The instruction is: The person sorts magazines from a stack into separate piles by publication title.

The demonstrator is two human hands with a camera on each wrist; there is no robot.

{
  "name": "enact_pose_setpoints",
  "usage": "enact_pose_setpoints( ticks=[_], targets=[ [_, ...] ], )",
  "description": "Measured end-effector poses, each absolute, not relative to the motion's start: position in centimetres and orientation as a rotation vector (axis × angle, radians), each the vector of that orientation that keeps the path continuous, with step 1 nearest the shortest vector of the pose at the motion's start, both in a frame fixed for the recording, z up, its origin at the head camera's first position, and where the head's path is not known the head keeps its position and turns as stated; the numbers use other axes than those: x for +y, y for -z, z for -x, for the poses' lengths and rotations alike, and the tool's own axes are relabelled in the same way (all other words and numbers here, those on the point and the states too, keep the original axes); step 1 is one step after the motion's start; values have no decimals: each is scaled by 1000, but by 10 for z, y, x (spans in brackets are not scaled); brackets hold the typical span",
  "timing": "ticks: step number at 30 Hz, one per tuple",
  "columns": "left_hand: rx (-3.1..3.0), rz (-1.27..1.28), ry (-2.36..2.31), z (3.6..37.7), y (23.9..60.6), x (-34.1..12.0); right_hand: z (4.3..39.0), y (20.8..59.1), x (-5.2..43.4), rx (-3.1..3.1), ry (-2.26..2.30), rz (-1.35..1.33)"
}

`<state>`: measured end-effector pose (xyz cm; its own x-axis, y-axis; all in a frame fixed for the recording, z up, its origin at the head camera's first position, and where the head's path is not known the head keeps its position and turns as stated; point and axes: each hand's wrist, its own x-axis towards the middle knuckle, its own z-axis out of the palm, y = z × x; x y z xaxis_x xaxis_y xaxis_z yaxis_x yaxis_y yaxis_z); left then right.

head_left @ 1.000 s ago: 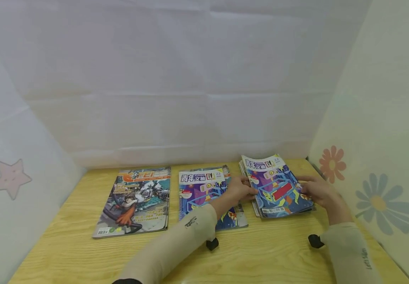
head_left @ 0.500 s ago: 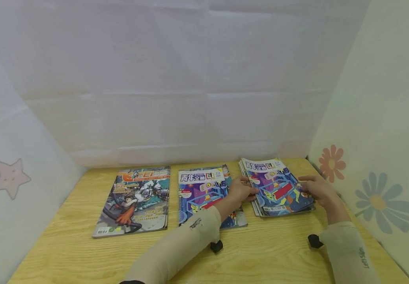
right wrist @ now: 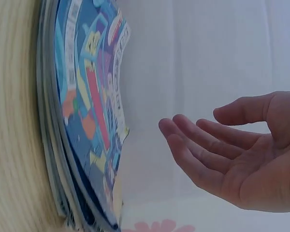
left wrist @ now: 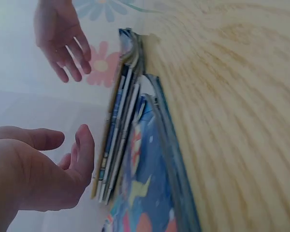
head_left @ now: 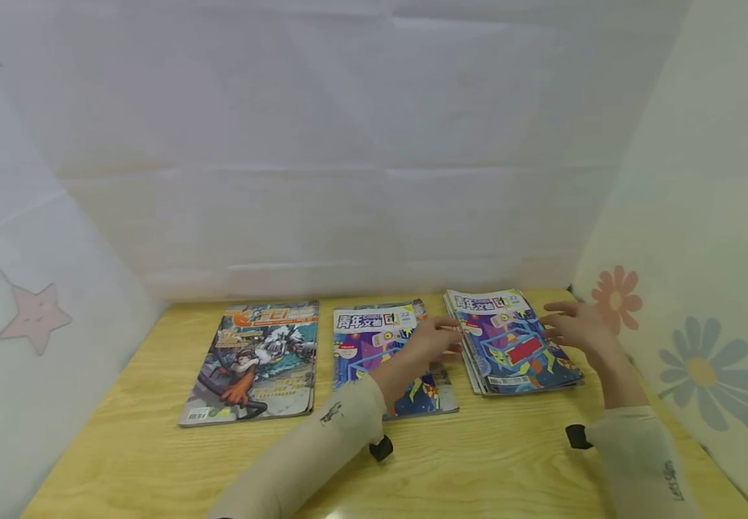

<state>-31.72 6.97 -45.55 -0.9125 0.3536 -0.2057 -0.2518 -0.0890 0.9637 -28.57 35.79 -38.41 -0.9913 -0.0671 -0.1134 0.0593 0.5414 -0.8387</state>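
Note:
A stack of magazines (head_left: 523, 353) with a purple and blue cover on top lies at the right of the table. My left hand (head_left: 430, 344) hovers by its left edge, over the middle magazines (head_left: 363, 342), which bear the same cover. In the left wrist view that hand (left wrist: 48, 169) has its fingers loosely bent and holds nothing. My right hand (head_left: 578, 331) is lifted off the stack's right edge. Its fingers are relaxed and apart from the magazines (right wrist: 87, 106) in the right wrist view, with nothing in them.
At the left of the wooden table (head_left: 451, 468) lie magazines (head_left: 253, 367) with a comic-style cover. A white sheet (head_left: 374, 158) hangs behind the table, and a flower-printed panel (head_left: 705, 216) stands close on the right.
The top magazine's far edge has come down onto the stack, nearly level with the others. Both hands have then let go and lifted slightly away from its sides.

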Motion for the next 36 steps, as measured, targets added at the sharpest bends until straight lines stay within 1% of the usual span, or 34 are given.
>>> enact_pose_setpoints(
  ticks=[4, 10, 21, 29, 36],
  targets=[
    [1854, -210, -2018, 308, 442, 48, 284, 379, 336, 2668, 1467, 52],
    [1997, -267, -1959, 297, 427, 12, 281, 380, 301, 2787, 1393, 154],
    [2312, -287, -1800, 279, 433, -51, 273, 392, 252, 2673, 1403, 218],
    [2398, -125, -1728, 264, 436, -90, 273, 411, 222, 2601, 1373, 258],
    [2439, -26, -1669, 253, 440, -110, 269, 418, 205, 2553, 1221, 422]
  ],
)
